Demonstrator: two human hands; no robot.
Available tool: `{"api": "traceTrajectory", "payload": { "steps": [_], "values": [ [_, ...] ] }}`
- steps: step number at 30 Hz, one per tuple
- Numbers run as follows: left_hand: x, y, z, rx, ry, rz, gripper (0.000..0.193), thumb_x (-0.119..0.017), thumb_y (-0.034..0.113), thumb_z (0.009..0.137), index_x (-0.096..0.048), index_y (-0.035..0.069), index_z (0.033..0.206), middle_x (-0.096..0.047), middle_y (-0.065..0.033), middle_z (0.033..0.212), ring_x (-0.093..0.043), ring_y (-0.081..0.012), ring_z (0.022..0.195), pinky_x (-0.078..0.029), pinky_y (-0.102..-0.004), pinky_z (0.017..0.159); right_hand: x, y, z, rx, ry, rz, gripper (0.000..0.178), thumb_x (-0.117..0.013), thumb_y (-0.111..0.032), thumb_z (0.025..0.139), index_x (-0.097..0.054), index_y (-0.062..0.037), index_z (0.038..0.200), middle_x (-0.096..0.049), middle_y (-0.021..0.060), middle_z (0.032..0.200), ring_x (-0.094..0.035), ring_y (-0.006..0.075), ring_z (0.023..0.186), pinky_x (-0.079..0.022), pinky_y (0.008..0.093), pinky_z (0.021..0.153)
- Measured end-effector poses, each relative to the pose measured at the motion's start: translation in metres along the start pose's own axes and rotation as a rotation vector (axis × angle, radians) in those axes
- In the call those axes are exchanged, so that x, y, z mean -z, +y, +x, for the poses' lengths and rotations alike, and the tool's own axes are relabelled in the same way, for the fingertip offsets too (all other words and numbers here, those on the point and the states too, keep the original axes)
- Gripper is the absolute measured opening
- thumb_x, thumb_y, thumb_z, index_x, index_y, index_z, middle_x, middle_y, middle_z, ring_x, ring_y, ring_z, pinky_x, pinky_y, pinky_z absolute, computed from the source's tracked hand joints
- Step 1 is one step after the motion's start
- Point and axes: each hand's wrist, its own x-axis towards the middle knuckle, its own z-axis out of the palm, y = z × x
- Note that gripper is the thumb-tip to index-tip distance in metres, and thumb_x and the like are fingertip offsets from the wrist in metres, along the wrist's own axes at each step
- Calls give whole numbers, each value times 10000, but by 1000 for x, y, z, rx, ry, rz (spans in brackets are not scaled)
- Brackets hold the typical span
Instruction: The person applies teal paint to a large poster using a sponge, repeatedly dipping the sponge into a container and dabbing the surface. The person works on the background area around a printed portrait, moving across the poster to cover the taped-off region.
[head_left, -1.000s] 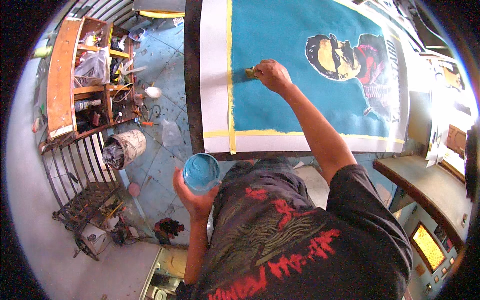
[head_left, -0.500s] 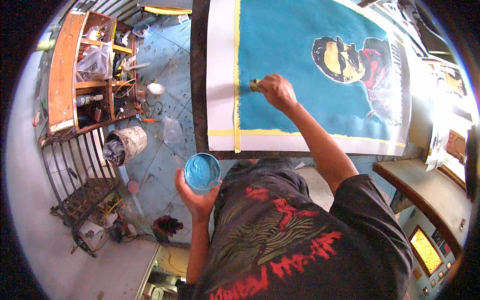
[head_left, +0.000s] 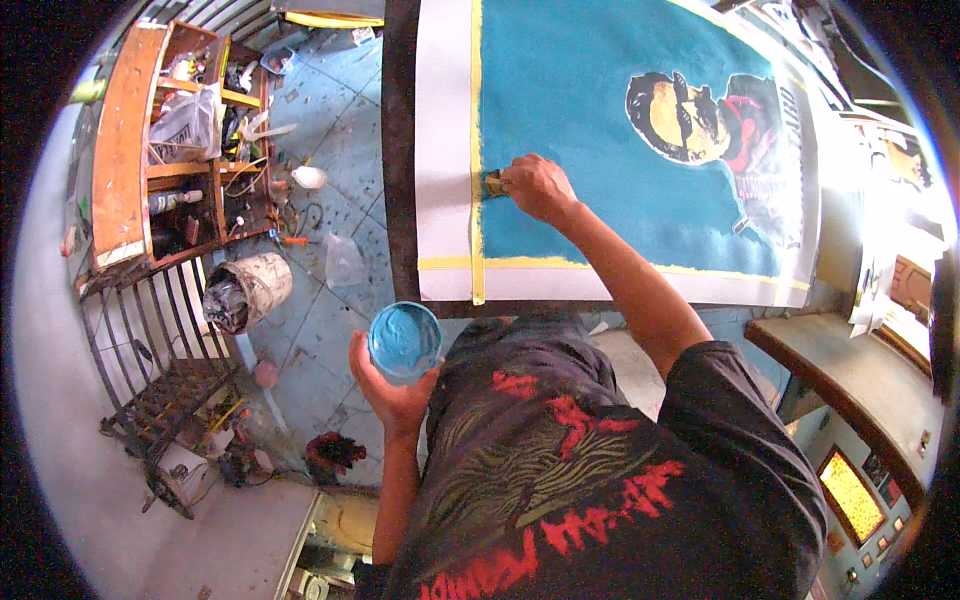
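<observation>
A paintbrush (head_left: 495,183) is gripped in my right hand (head_left: 540,188), its bristle end at the yellow masking tape (head_left: 476,120) along the left edge of the blue area. The painting (head_left: 570,100) is a portrait on a blue ground, turned sideways, with a white margin outside the tape. My left hand (head_left: 395,395) is wrapped round a clear cup of blue paint (head_left: 404,338), held level below the painting's lower left corner. Most of the brush handle is hidden in my fingers.
An orange wooden cabinet (head_left: 125,150) full of odds and ends stands at the left. Near it are a paint-stained bucket (head_left: 265,285), a white bottle (head_left: 309,177) and a plastic bag (head_left: 343,262) on the blue tiled floor. A brown-edged counter (head_left: 850,375) lies at the right.
My right hand and the brush have moved left and slightly down, up to the tape. The left hand with the cup has hardly moved.
</observation>
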Motion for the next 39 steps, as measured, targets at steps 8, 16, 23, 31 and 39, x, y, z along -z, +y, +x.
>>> {"api": "traceTrajectory", "payload": {
  "steps": [8, 16, 23, 31, 39],
  "values": [
    [3, -4, 0, 0, -10, 50, 1066, -877, 486, 650, -350, -36, 1416, -375, -243, 1449, -381, -412, 1341, -328, -513, 1101, 11, 19, 32, -35, -30, -48, 142, -623, -142, 820, -723, -71, 891, -664, 132, 891, -631, 344, 927, -515, 451, 823],
    [5, -10, -3, 17, 8, 37, 1091, -862, 541, 649, -348, -39, 1417, -372, -244, 1453, -381, -412, 1341, -322, -511, 1104, 28, 11, 67, -154, 11, 59, 157, -622, -176, 828, -724, -98, 919, -664, 124, 913, -626, 345, 942, -510, 462, 831],
    [7, -13, -6, 22, 26, 35, 1086, -856, 547, 658, -348, -40, 1417, -379, -246, 1447, -388, -416, 1333, -325, -513, 1101, 20, 13, 68, -91, 114, 90, 162, -630, -191, 834, -724, -84, 912, -658, 132, 883, -633, 358, 897, -507, 482, 805],
    [5, -14, -6, 17, 28, 39, 1085, -856, 552, 655, -353, -39, 1414, -385, -251, 1448, -397, -420, 1331, -336, -515, 1094, 15, 20, 75, -100, 45, 36, 199, -574, -262, 855, -712, -120, 830, -696, 152, 865, -672, 382, 828, -545, 495, 751],
    [4, -14, -5, 8, 29, 42, 1086, -858, 553, 650, -356, -36, 1412, -388, -247, 1446, -402, -418, 1327, -338, -515, 1092, 11, 16, 78, -90, -52, -144, 164, -591, -205, 850, -718, -111, 893, -667, 116, 922, -635, 347, 905, -521, 459, 795]
  ]
}}
